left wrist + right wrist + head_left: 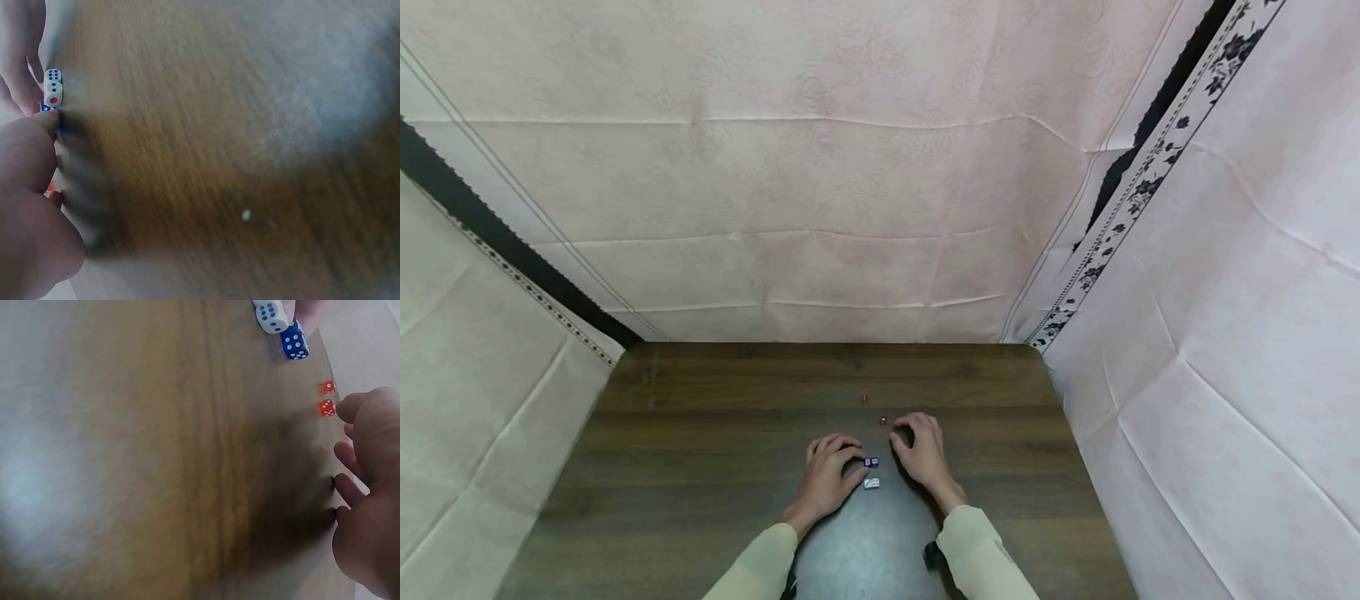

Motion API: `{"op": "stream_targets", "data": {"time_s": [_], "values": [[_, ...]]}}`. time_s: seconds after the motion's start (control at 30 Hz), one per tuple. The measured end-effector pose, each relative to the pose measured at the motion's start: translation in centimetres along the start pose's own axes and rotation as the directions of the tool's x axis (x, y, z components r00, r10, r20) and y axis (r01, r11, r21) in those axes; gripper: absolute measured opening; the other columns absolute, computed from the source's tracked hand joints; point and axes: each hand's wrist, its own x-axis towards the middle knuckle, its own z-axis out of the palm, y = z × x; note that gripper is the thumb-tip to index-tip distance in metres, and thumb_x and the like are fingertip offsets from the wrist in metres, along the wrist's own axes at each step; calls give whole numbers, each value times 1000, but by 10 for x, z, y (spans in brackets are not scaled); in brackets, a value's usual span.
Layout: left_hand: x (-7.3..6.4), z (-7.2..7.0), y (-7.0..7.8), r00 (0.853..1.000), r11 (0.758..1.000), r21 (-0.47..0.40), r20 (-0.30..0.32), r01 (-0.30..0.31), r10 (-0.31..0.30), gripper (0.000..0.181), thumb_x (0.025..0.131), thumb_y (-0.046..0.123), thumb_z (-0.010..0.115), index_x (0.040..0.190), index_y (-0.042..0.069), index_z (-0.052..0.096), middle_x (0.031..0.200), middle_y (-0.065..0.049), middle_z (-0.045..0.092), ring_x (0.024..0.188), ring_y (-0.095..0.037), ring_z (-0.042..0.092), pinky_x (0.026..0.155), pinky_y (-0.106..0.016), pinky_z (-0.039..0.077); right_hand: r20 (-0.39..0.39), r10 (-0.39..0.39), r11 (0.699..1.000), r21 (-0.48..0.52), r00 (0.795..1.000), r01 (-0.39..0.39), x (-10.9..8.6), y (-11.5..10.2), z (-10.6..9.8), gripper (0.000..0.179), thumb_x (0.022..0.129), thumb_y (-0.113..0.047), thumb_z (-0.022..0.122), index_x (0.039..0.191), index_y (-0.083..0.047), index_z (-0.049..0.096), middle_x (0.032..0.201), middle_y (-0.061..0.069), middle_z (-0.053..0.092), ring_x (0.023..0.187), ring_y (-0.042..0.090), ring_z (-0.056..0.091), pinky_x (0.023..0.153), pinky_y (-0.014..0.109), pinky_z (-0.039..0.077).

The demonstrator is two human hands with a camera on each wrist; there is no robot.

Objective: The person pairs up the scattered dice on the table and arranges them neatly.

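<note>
Two blue dice sit side by side on the wooden table, and the left hand has its thumb and index finger at their left end, pinching the nearer blue die. Just closer to the body lie two white dice with blue pips; one shows a large red pip in the left wrist view. The right hand rests on the table with loosely bent fingers and nothing between them. By its fingertips is a red die, and a second red die lies a little farther off.
The dark wooden tabletop has pale patterned cloth hanging behind it and at both sides. A black wrist strap shows beneath the right sleeve. A small white speck is on the table in the left wrist view.
</note>
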Motion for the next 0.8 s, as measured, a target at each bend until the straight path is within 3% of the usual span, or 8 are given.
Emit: {"op": "stream_targets", "data": {"time_s": [0.2, 0.47, 0.8], "values": [[0, 1, 0, 1000, 1000, 6, -6, -8, 8, 16, 99, 27, 90, 113, 21, 86, 133, -1, 78, 135, -35, 64, 119, -67, 36, 16, 23, 1000, -9, 1000, -23, 13, -3, 4, 19, 101, -15, 85, 119, -9, 82, 127, 12, 78, 129, 37, 66, 118, 63, 48], [-1, 1, 1, 995, 998, 14, -72, -65, 66, 17, 94, 21, 94, 110, 18, 86, 128, -2, 79, 128, -35, 67, 112, -68, 41, 19, 13, 999, -38, 1000, -12, 23, -6, 11, 16, 102, -18, 86, 117, -11, 84, 127, 13, 75, 131, 38, 63, 116, 62, 47], [0, 0, 1, 999, 999, 4, -34, -37, 37, 16, 98, 24, 91, 112, 20, 86, 131, -2, 78, 131, -35, 66, 116, -69, 39, 29, 43, 998, -44, 999, -42, 27, -11, 15, 11, 102, -18, 86, 111, -12, 85, 127, 13, 72, 132, 40, 60, 123, 64, 40]]}}
